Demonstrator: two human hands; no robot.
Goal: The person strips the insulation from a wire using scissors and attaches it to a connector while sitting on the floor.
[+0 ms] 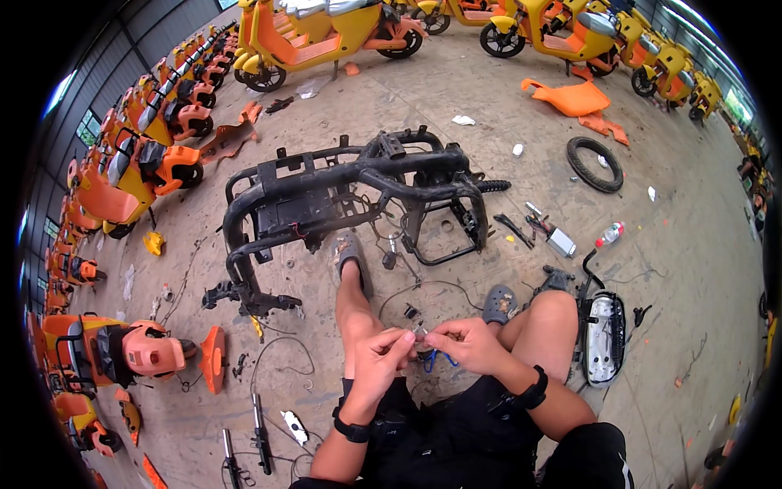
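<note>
Head view: what's lower left?
"Black strut with a silver metal rod (260,440), lying lengthwise up the frame."

"Left hand?"
"Bare left hand (380,363), lower centre. Thumb and index pinching the piece's left side. Forearm climbs from the lower edge, fingertips pointing up and right."

"Which piece?"
"Small pale-and-dark piece (420,333), just below frame centre: right of the left fingertips, left of the right ones. Long axis too tiny to call; neither hand clearly nearer."

"Blue bit?"
"Thin blue wire loop (431,359), just below the piece. Can't tell if joined."

"Right hand?"
"Bare right hand (472,346), thumb and index pinching from the right, fingertips pointing left, back of hand mostly up. Forearm slants in from lower right."

"Beyond?"
"White-and-black oblong part (605,338), right of the knee."
</note>
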